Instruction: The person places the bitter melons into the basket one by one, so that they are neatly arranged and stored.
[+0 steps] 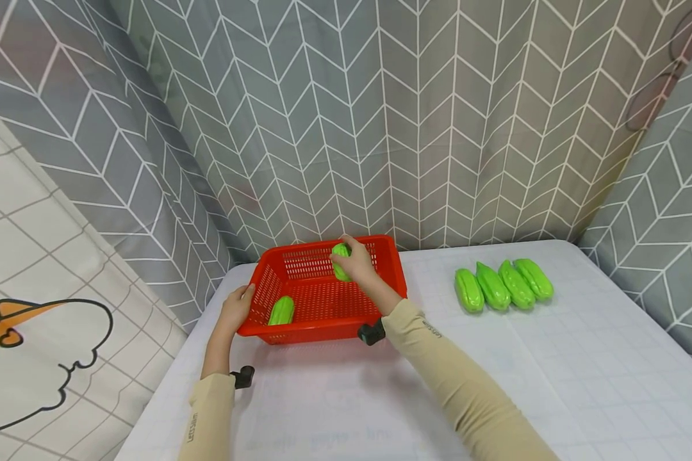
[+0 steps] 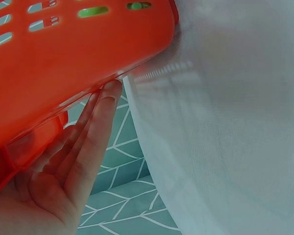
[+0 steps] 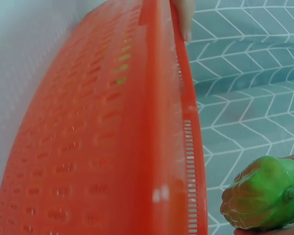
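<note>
A red plastic basket (image 1: pixel 323 331) stands on the table, and one green, ridged bitter melon (image 1: pixel 282 310) lies in its near left corner. My left hand (image 1: pixel 236 310) holds the basket's left edge; in the left wrist view its fingers (image 2: pixel 90 147) lie along the outer side. Over the inside of the basket, my right hand (image 1: pixel 359 259) grips another bitter melon (image 1: pixel 341 262). That lobed green melon (image 3: pixel 262 193) shows at the lower right of the right wrist view, with fingers partly around it.
Several more bitter melons (image 1: pixel 504 287) lie side by side in a row on the white-covered table (image 1: pixel 467 371), right of the basket. A grey curtain (image 1: pixel 346 128) with white zigzag lines hangs behind the table. A white gridded cloth (image 1: pixel 46 269) hangs at the left.
</note>
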Demonstrator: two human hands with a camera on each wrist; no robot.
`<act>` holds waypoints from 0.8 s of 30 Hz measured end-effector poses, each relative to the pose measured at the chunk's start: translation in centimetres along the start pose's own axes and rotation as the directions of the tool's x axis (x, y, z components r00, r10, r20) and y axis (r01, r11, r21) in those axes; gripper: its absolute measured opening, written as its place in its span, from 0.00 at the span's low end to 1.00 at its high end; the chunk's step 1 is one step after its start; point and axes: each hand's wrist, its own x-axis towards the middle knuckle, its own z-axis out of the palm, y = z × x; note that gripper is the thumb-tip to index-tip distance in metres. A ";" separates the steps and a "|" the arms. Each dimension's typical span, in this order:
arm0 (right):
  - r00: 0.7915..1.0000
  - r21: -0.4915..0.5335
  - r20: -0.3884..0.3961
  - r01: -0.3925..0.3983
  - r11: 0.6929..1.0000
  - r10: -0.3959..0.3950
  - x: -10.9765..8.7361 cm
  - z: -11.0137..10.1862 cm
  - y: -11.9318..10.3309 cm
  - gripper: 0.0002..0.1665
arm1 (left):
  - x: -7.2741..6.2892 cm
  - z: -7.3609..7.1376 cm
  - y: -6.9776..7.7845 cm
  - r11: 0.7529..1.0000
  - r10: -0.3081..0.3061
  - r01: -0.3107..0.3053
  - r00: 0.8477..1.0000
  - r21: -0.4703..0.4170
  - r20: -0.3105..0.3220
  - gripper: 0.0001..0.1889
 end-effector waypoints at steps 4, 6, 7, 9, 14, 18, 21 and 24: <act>1.000 0.017 0.022 0.002 1.000 -0.003 -0.2 1.0 -0.2 0.35 | 0.0 0.0 0.0 1.000 0.012 -0.012 1.000 0.003 -0.007 0.31; 0.999 0.033 0.037 0.000 0.999 -0.001 -0.4 1.4 -0.4 0.36 | 0.0 0.0 0.0 1.000 0.017 -0.017 1.000 0.002 -0.010 0.31; 0.999 0.039 0.044 0.000 0.999 -0.002 -0.5 1.7 -0.4 0.36 | 0.0 0.0 0.0 1.000 0.017 -0.017 1.000 0.001 -0.010 0.31; 0.999 0.047 0.054 -0.003 0.999 0.000 -0.7 2.2 -0.5 0.36 | 0.0 0.0 -0.1 1.000 0.014 -0.014 1.000 0.000 -0.011 0.31; 0.997 0.059 0.083 -0.006 0.998 0.001 -1.2 3.4 -0.6 0.35 | 0.0 0.1 0.0 1.000 0.014 -0.014 1.000 0.002 -0.006 0.31; 0.995 0.055 0.100 -0.005 0.998 0.000 -1.3 4.4 -0.6 0.35 | 0.0 0.1 0.0 1.000 0.017 -0.017 1.000 0.003 -0.005 0.31; 0.994 0.041 0.107 0.001 0.999 -0.005 -1.2 5.1 -0.5 0.36 | 0.0 0.1 -0.1 1.000 0.018 -0.018 1.000 0.002 -0.009 0.31; 0.993 0.022 0.116 0.002 1.000 -0.005 -1.1 5.9 -0.5 0.35 | 0.1 0.1 -0.1 1.000 0.017 -0.017 1.000 -0.005 -0.008 0.31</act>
